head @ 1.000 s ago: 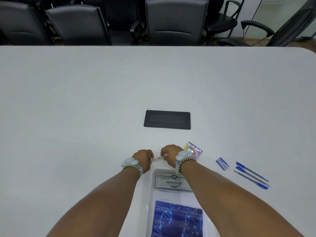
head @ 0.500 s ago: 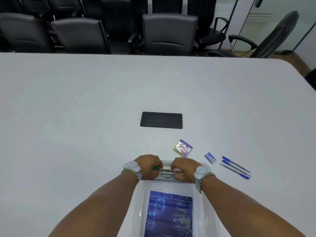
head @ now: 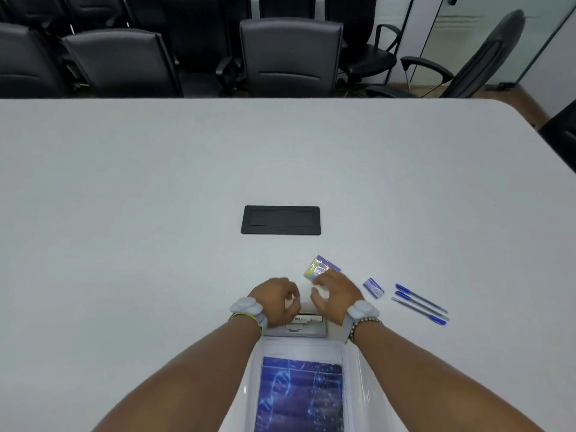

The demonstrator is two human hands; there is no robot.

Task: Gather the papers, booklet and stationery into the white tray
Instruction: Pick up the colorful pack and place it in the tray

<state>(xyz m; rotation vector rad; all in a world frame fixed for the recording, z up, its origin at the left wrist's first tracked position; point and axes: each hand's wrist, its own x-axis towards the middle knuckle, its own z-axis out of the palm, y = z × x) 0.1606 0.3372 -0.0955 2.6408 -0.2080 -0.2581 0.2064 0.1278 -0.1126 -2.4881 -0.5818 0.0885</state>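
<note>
The white tray (head: 358, 378) lies at the near table edge between my forearms. In it rests a booklet with a blue cover (head: 300, 397) on white papers, and a grey stapler-like item (head: 304, 325) sits at its far end. My left hand (head: 277, 299) and my right hand (head: 335, 294) hover over the tray's far end, fingers apart, holding nothing visible. A shiny holographic packet (head: 321, 265) lies just beyond my right hand. To the right lie a small blue box (head: 373, 287) and three blue pens (head: 420, 304).
A black flush power box (head: 280, 220) is set into the white table (head: 156, 198) beyond my hands. Black office chairs (head: 290, 57) line the far edge, and another chair (head: 477, 63) stands at the far right corner.
A second ago both hands held a thin pencil-like item beyond the tray. They brought it down onto the tray's far end, then let go and spread apart.
</note>
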